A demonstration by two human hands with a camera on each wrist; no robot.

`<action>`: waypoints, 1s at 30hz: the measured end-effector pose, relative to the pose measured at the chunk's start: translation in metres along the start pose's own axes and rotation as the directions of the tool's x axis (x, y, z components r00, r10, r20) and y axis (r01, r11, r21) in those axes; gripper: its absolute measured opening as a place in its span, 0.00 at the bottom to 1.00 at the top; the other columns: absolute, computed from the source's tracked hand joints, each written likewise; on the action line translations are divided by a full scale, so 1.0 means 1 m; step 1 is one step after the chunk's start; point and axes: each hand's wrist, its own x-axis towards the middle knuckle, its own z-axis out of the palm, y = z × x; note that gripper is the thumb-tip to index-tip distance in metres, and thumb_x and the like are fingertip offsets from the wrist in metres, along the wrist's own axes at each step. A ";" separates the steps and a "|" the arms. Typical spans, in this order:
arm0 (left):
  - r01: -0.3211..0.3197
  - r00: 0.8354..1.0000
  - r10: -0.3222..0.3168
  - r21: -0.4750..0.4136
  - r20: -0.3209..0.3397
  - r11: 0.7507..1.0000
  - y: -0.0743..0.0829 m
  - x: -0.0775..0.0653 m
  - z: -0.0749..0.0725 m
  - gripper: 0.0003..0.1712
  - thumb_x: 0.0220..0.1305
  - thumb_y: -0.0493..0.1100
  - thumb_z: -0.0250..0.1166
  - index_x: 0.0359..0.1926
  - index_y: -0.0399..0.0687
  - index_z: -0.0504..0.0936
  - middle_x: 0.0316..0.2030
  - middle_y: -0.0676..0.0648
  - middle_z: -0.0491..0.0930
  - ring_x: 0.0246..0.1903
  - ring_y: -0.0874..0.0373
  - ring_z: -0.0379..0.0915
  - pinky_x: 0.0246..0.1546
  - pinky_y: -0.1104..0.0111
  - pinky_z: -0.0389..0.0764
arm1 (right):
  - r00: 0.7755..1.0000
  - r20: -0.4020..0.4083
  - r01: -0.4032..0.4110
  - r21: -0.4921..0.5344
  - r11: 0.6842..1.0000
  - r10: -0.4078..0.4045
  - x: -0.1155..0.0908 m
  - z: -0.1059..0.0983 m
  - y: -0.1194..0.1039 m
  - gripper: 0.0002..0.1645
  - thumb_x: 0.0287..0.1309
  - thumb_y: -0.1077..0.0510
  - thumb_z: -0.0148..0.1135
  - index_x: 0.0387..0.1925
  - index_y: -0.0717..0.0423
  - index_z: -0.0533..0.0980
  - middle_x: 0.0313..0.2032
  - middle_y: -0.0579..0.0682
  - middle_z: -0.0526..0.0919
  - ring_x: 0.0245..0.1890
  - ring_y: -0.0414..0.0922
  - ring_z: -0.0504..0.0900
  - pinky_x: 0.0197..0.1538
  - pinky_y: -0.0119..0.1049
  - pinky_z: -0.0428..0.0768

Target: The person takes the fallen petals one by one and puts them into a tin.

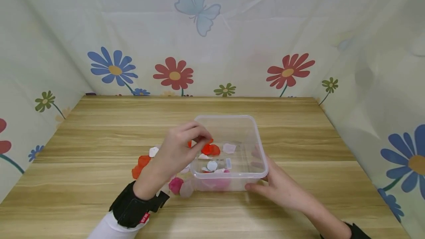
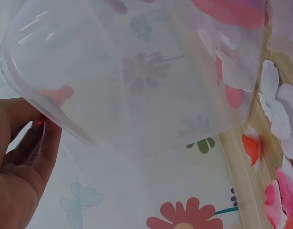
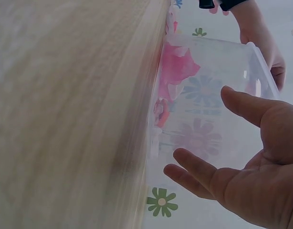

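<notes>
A clear plastic box (image 1: 229, 175) stands on the wooden table with red, white and pink artificial petals inside. My left hand (image 1: 179, 145) reaches over its left rim. Thumb and fingers pinch a red petal (image 2: 58, 95), seen through the box wall in the left wrist view. At the box's right side is my right hand (image 1: 282, 185), thumb at the front corner and fingers along the wall. In the right wrist view those fingers (image 3: 196, 167) are spread and fairly straight beside the box; whether they all touch it I cannot tell.
Loose petals lie on the table left of the box: orange-red ones (image 1: 141, 166), a white one (image 1: 153, 152) and a dark pink one (image 1: 176, 185). Behind the wooden table (image 1: 149, 113) hangs a flower-printed curtain (image 1: 232, 47).
</notes>
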 end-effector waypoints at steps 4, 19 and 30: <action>0.016 0.999 -0.016 -0.012 0.046 1.000 -0.002 -0.001 0.002 0.09 0.58 0.28 0.75 0.40 0.41 0.87 0.38 0.50 0.84 0.38 0.61 0.81 0.44 0.72 0.83 | 1.000 0.004 -0.012 -0.005 1.000 0.012 0.000 0.000 -0.001 0.63 0.56 0.65 0.76 0.81 0.57 0.44 0.72 0.67 0.59 0.66 0.64 0.70 0.61 0.52 0.75; 0.094 0.995 -0.095 0.086 0.008 0.992 -0.007 -0.002 -0.006 0.11 0.65 0.35 0.72 0.47 0.41 0.85 0.42 0.49 0.83 0.41 0.58 0.79 0.44 0.66 0.84 | 1.000 0.008 0.006 0.023 1.000 -0.006 -0.001 0.000 0.000 0.61 0.58 0.62 0.75 0.81 0.54 0.46 0.72 0.66 0.60 0.66 0.64 0.69 0.62 0.55 0.73; 0.328 0.945 -0.320 0.205 -0.073 0.922 -0.034 -0.008 -0.012 0.09 0.66 0.34 0.69 0.46 0.37 0.84 0.44 0.42 0.83 0.40 0.48 0.78 0.41 0.57 0.84 | 1.000 0.010 -0.002 0.015 1.000 0.002 -0.001 -0.001 0.000 0.62 0.58 0.63 0.75 0.81 0.56 0.44 0.72 0.67 0.59 0.67 0.65 0.69 0.62 0.55 0.74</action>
